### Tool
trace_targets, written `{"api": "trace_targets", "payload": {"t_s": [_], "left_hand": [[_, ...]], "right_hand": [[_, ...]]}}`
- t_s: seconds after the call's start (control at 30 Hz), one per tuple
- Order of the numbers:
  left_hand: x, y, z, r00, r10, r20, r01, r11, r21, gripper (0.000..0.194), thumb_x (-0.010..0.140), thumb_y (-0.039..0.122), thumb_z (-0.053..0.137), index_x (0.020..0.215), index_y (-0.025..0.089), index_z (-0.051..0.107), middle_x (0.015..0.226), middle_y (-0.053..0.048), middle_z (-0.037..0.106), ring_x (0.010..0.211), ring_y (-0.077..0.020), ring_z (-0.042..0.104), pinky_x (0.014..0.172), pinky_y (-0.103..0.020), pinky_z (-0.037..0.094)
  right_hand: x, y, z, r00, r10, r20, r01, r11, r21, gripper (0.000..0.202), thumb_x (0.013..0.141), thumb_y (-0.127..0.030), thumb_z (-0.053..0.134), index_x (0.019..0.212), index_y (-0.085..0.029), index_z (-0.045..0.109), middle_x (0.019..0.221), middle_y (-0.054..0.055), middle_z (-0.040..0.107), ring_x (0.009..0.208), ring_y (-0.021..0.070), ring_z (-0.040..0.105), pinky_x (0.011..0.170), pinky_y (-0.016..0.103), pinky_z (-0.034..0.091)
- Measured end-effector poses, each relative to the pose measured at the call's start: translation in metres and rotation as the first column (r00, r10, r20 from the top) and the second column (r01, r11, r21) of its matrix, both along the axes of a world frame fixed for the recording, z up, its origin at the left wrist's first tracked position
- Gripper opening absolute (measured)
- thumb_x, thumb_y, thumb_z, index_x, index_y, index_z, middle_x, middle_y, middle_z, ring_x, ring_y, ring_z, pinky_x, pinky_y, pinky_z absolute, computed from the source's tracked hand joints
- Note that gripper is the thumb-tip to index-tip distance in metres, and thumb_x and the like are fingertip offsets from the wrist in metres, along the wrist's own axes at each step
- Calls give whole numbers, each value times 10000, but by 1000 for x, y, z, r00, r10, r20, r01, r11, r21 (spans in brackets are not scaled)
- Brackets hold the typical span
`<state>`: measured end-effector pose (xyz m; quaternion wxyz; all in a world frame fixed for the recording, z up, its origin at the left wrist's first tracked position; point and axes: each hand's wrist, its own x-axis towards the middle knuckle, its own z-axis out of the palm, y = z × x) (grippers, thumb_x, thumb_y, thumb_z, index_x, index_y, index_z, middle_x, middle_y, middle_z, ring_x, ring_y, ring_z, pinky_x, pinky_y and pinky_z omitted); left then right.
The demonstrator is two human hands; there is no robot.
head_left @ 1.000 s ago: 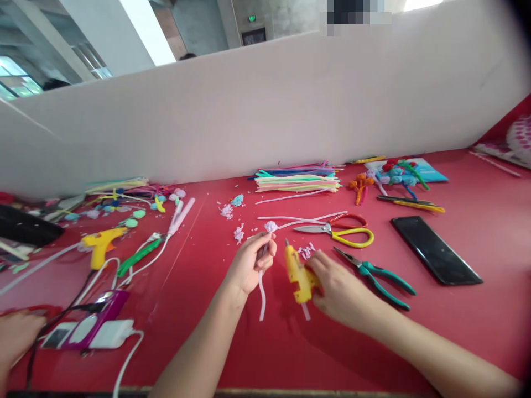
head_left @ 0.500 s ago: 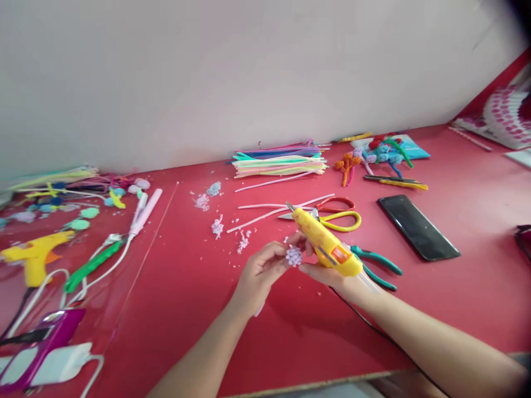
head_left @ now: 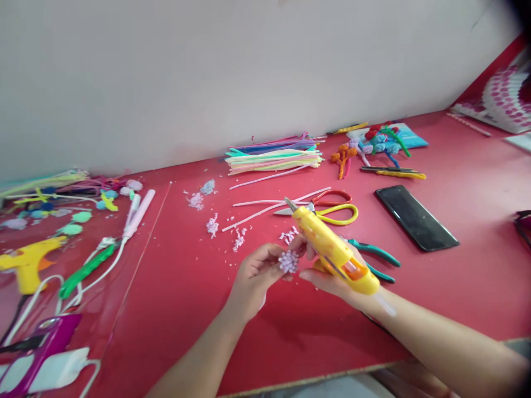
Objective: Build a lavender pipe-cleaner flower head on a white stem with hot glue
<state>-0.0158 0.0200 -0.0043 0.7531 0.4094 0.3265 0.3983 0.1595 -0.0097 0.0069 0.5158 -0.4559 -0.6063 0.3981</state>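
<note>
Pinched between thumb and fingers, a small lilac fuzzy flower (head_left: 288,261) is in my left hand (head_left: 257,276). My right hand (head_left: 327,279) grips a yellow hot glue gun (head_left: 332,249), its nozzle pointing up and to the left, away from the flower. A clear glue stick (head_left: 385,304) pokes out of the gun's rear end. Right fingertips are close beside the flower; whether they touch it I cannot tell. Lilac clippings (head_left: 289,235) lie just behind my hands. Scissors (head_left: 327,209) with red and yellow handles rest beyond the gun, and teal-handled pliers (head_left: 377,254) are partly hidden behind it.
Toward the wall lies a bundle of pipe cleaners (head_left: 274,159), with loose lilac stems (head_left: 269,215) nearer. A phone (head_left: 416,217), a craft knife (head_left: 394,173) and finished fuzzy flowers (head_left: 379,143) are at right. Another yellow glue gun (head_left: 31,262) and a power strip (head_left: 45,370) with cables occupy the left.
My right hand has drawn slightly back from the flower, and the glue gun has tipped and shifted right and down. The flower has turned a little in my left hand. The view has shifted slightly.
</note>
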Motion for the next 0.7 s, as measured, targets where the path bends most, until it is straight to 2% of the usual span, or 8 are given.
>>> {"api": "trace_targets", "payload": {"t_s": [0.17,0.3,0.4,0.6,0.7], "left_hand": [[2,0,3,1000,-12,10,13,1000,-19,121,680,244,789,735,166,715,667,-7,661,597,-91,582,594,-182,470],[1,1,6,1000,2,11,-2,999,-46,119,660,219,798,734,176,716,648,-8,677,582,-95,586,574,-181,456],[0,1,7,1000,7,10,-6,998,-59,114,662,208,792,731,173,709,646,-15,686,572,-98,589,563,-184,448],[2,-1,4,999,28,-20,-30,997,-70,79,696,188,762,710,157,690,634,-10,666,580,-91,582,584,-189,451],[4,-2,0,998,57,-26,-58,998,-33,111,675,184,778,730,142,692,688,-3,650,625,-77,560,614,-178,447]], "right_hand": [[3,2,6,981,97,-170,-111,991,-74,182,750,-184,638,781,-235,467,897,22,610,889,171,597,794,323,505],[3,2,8,922,169,-348,-227,965,-131,170,772,-210,621,775,-231,452,912,27,599,858,160,595,789,330,501],[3,2,5,877,181,-445,-267,954,-139,184,771,-210,632,782,-234,450,915,19,591,831,152,597,767,329,505],[1,3,5,942,160,-296,-197,975,-101,170,740,-151,622,750,-239,476,937,28,578,931,171,575,848,335,484],[-1,0,7,946,153,-287,-196,972,-128,178,733,-139,614,745,-238,467,943,26,594,914,172,589,837,334,500]]}}
